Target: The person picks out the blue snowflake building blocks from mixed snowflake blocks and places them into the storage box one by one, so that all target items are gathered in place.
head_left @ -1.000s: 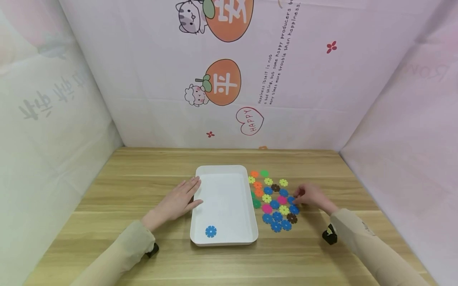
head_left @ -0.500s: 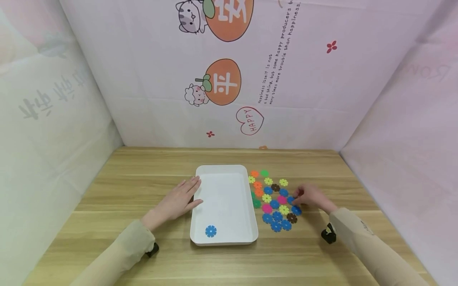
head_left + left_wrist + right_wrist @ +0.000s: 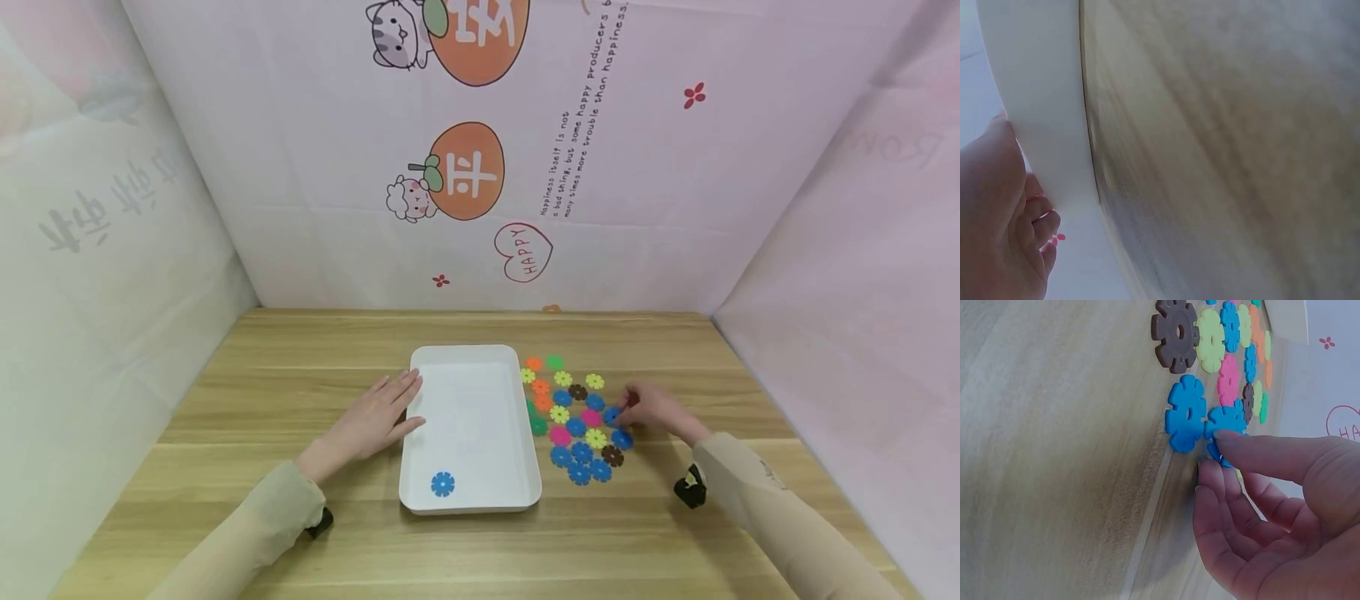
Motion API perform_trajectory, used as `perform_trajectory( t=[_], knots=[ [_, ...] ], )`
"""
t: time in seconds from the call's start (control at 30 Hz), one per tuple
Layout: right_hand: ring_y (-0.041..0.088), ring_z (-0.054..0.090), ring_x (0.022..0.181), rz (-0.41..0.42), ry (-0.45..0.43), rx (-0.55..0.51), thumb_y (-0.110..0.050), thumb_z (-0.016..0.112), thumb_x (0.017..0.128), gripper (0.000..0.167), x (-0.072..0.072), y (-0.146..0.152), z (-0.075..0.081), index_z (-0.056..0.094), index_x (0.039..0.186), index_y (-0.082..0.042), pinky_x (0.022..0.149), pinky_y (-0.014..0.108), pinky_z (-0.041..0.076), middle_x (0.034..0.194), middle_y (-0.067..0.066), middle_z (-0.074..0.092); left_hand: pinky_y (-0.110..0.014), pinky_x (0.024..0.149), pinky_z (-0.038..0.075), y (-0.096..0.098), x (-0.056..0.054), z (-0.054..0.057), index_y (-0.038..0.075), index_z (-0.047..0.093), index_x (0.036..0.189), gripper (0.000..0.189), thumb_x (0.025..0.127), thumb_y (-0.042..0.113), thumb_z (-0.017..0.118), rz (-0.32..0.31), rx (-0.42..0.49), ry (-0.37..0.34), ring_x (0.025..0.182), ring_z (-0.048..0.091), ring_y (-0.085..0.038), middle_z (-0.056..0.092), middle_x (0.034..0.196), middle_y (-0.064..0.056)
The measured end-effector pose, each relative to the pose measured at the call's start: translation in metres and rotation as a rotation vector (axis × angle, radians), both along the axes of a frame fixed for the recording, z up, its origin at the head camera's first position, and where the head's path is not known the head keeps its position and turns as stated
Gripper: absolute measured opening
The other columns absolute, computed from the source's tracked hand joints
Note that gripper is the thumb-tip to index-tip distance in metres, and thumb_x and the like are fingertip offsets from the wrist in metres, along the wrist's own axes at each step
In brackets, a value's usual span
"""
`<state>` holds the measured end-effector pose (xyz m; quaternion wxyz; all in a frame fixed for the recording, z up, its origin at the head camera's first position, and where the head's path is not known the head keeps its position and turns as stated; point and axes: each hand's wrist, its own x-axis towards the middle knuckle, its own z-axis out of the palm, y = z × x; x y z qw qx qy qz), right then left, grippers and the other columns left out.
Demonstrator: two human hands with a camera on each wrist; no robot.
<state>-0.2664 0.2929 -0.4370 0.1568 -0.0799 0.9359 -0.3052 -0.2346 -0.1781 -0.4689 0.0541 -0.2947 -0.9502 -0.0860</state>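
Note:
My left hand (image 3: pixel 371 421) rests with its fingers extended over the left rim of a shallow white tray (image 3: pixel 468 505); in the left wrist view it lies against the outer wall (image 3: pixel 1041 94). One blue snowflake building disc (image 3: pixel 442 484) lies inside the tray, near its front left corner. At the right end of a spread of colored discs, my right hand (image 3: pixel 651 408) pinches the edge of a blue snowflake disc (image 3: pixel 1227 422) between thumb and fingers. Another blue disc (image 3: pixel 1186 414) lies flat on the wood right beside it.
Between tray and right hand lie several notched discs, among them a brown disc (image 3: pixel 612 456), a pink disc (image 3: pixel 560 436), a yellow disc (image 3: pixel 595 381) and a green disc (image 3: pixel 554 362). Printed white cloth (image 3: pixel 337 250) walls the wooden table (image 3: pixel 315 350) at the back and sides.
A blue disc near the right hand has shifted slightly right, away from its neighbors. The right hand has drawn the pinched disc a little right and back. The left hand stays put.

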Motion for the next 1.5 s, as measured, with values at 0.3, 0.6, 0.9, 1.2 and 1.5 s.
perform_trajectory(
  t=[0.3, 0.6, 0.9, 1.2, 1.5],
  knots=[
    [0.016, 0.06, 0.072, 0.0, -0.045, -0.079, -0.003, 0.067, 0.088, 0.017, 0.002, 0.0, 0.007, 0.061, 0.098, 0.009, 0.064, 0.029, 0.056, 0.084, 0.011, 0.065, -0.053, 0.123, 0.027, -0.002, -0.001, 0.002, 0.0, 0.034, 0.152, 0.066, 0.103, 0.042, 0.048, -0.01, -0.016, 0.001, 0.15, 0.033, -0.032, 0.032, 0.161, -0.017],
    [0.015, 0.057, 0.071, 0.025, -0.062, -0.107, -0.01, 0.065, 0.092, 0.021, 0.004, -0.012, 0.019, 0.062, 0.104, 0.006, 0.062, 0.028, 0.053, 0.083, 0.007, 0.063, -0.053, 0.123, 0.026, -0.003, -0.001, 0.001, 0.001, 0.035, 0.153, 0.066, 0.103, 0.043, 0.048, -0.018, -0.001, -0.005, 0.15, 0.032, -0.033, 0.032, 0.161, -0.017],
    [0.021, 0.061, 0.086, 0.107, -0.132, -0.2, -0.015, 0.065, 0.095, 0.022, 0.006, -0.044, 0.037, 0.062, 0.107, 0.003, 0.076, 0.034, 0.057, 0.094, 0.008, 0.065, -0.054, 0.123, 0.028, -0.003, 0.0, 0.002, 0.002, 0.036, 0.152, 0.066, 0.103, 0.043, 0.05, -0.022, 0.002, 0.008, 0.15, 0.031, -0.034, 0.031, 0.161, -0.018],
    [0.021, 0.067, 0.088, 0.143, -0.175, -0.246, -0.015, 0.069, 0.093, 0.02, 0.006, -0.083, 0.042, 0.063, 0.105, 0.0, 0.084, 0.041, 0.06, 0.097, 0.009, 0.067, -0.053, 0.122, 0.028, -0.003, 0.0, 0.003, 0.003, 0.038, 0.152, 0.065, 0.102, 0.043, 0.05, -0.018, -0.021, 0.025, 0.15, 0.033, -0.033, 0.034, 0.16, -0.017],
    [0.018, 0.07, 0.083, 0.19, -0.201, -0.247, -0.008, 0.069, 0.091, 0.015, 0.006, -0.127, 0.044, 0.064, 0.102, 0.001, 0.087, 0.043, 0.061, 0.092, 0.008, 0.067, -0.053, 0.122, 0.029, -0.003, -0.001, 0.004, 0.004, 0.038, 0.152, 0.065, 0.102, 0.044, 0.05, -0.017, -0.023, 0.028, 0.149, 0.034, -0.033, 0.035, 0.16, -0.017]
  ],
)
